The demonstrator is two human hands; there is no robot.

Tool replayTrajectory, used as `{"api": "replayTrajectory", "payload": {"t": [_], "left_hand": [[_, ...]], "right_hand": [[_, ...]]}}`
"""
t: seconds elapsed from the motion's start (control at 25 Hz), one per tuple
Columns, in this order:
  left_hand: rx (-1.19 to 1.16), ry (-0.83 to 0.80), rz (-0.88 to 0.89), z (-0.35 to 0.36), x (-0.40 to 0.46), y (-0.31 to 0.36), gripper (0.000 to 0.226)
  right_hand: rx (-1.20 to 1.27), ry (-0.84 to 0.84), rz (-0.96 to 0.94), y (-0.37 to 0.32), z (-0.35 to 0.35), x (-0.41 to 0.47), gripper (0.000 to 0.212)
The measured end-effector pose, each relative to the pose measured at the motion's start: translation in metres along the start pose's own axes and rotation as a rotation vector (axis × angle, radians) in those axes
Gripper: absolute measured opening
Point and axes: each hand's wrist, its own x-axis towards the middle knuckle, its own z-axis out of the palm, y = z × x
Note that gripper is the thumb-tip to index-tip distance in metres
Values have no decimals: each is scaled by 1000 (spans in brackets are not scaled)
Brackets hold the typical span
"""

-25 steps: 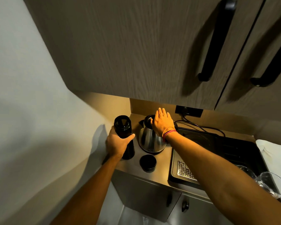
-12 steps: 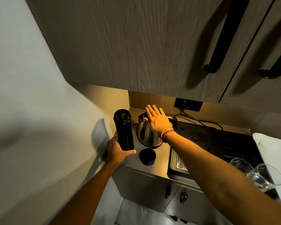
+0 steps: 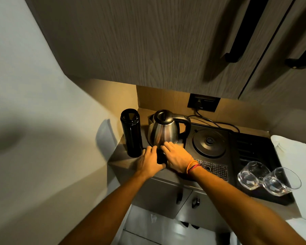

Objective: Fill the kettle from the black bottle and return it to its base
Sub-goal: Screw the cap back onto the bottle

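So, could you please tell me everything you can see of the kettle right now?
The kettle is a rounded, shiny steel-looking pot with a dark domed lid, shut, and a black handle on its right side. It stands upright on the counter, off the round base to its right, beside the black bottle. Neither hand clearly touches it.

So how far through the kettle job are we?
Done: the black bottle stands uncapped; the kettle sits lid-closed on the counter beside it. Whether it's filled can't be seen. In hand: left hand and right hand meet at the bottle cap. Left: the kettle's base is bare.
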Motion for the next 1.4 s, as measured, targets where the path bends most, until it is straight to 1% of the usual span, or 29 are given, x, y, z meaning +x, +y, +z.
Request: {"api": "replayTrajectory", "payload": {"t": [0.08, 0.12, 0.2, 0.24, 0.32, 0.44, 0.52, 0.6, 0.64, 0.68, 0.72, 0.8, 0.84, 0.88, 0.96, 1.04, 1.12, 1.2, 1.28, 1.32, 1.4], "left_hand": [[-20, -92, -2, 5, 8, 3, 98], [-11, -114, -5, 8, 9, 3, 100], [2, -79, -9, 14, 7, 2, 92], [-6, -39, 2, 14, 5, 2, 86], [-12, 61, 70, 4, 2, 4, 80], [79, 262, 251, -40, -3, 11, 86], [162, 435, 356, -80, -5, 19, 91], [222, 615, 397, -122, -5, 24, 91], [237, 670, 375, -143, -3, 24, 91], [231, 687, 321, -163, -1, 21, 90], [212, 670, 240, -181, 2, 17, 89], [191, 578, 82, -209, 7, 3, 84], [187, 509, 39, -217, 10, -4, 81], [176, 430, 21, -222, 12, -9, 79], [150, 304, 20, -224, 15, -14, 78], [175, 220, 35, -227, 20, -11, 78], [250, 129, 42, -235, 25, -6, 78], [326, 34, 66, -245, 27, 1, 75], [402, -81, 138, -255, 30, 8, 68], [426, -145, 175, -258, 30, 12, 69], [385, -265, 197, -263, 32, 20, 81]], "right_hand": [[218, -191, 181, -2, 10, -10, 53], [309, -244, 237, -2, 12, -12, 55], [411, -278, 258, -3, 12, -11, 54], [438, -260, 254, -4, 9, -9, 52], [405, -147, 243, -2, -1, -3, 49], [192, 206, 171, 3, -24, 11, 44], [147, 382, 168, 6, -45, 27, 43], [137, 443, 187, 7, -64, 44, 44], [158, 439, 186, 6, -70, 52, 45], [232, 413, 182, 2, -74, 60, 48], [365, 358, 186, -3, -77, 67, 56], [702, 185, 206, -25, -81, 80, 85], [825, 116, 208, -37, -80, 86, 97], [908, 81, 213, -49, -76, 92, 102], [995, 89, 295, -65, -66, 102, 96], [976, 149, 395, -71, -59, 110, 82], [931, 183, 445, -71, -56, 114, 73], [927, 180, 454, -71, -55, 114, 70], [940, 167, 451, -70, -55, 115, 69], [949, 160, 447, -69, -55, 115, 69], [963, 156, 445, -68, -55, 115, 69]]}}
